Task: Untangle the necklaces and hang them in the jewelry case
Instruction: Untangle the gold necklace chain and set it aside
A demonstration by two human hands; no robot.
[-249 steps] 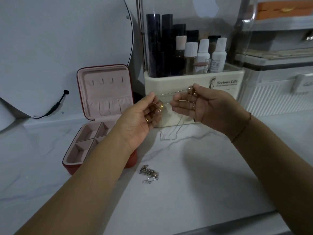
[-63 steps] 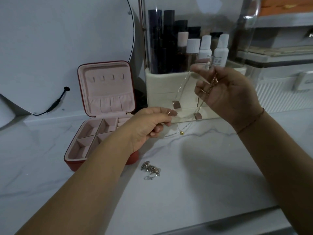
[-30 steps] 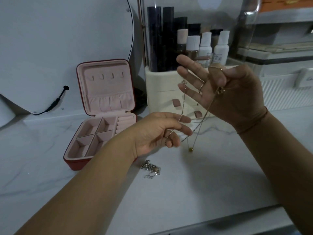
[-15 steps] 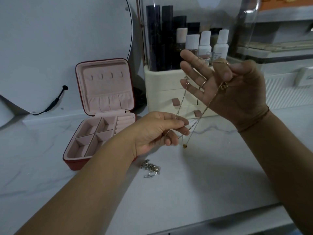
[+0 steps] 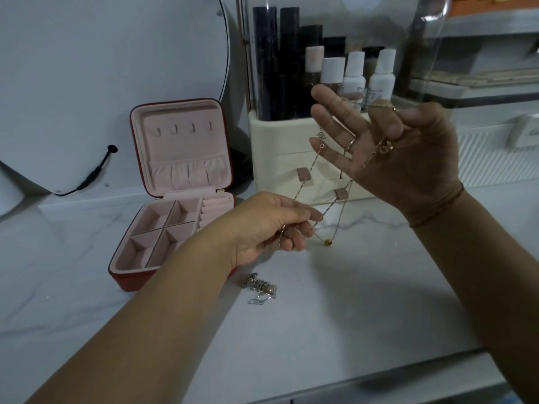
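The left hand (image 5: pixel 271 225) pinched the gold necklace (image 5: pixel 328 242) low; the raised right hand (image 5: pixel 393 153), fingers spread, seemingly pinned its top under the thumb. It hung between them, right of the open jewelry case (image 5: pixel 186 147).

Dim, cool indoor light is falling from overhead onto a pale marble countertop (image 5: pixel 364 301). The left hand (image 5: pixel 262 225) is catching more of it than the right hand (image 5: pixel 408 164), whose palm is sitting in shade. Soft-edged shadows are pooling on the counter beneath both forearms. A bright glint is showing on the clear plastic cover (image 5: pixel 434 16). The thin necklace (image 5: pixel 303 182) is reading only faintly. Wide-angle distortion is bending the frame edges, and everything is looking slightly soft.
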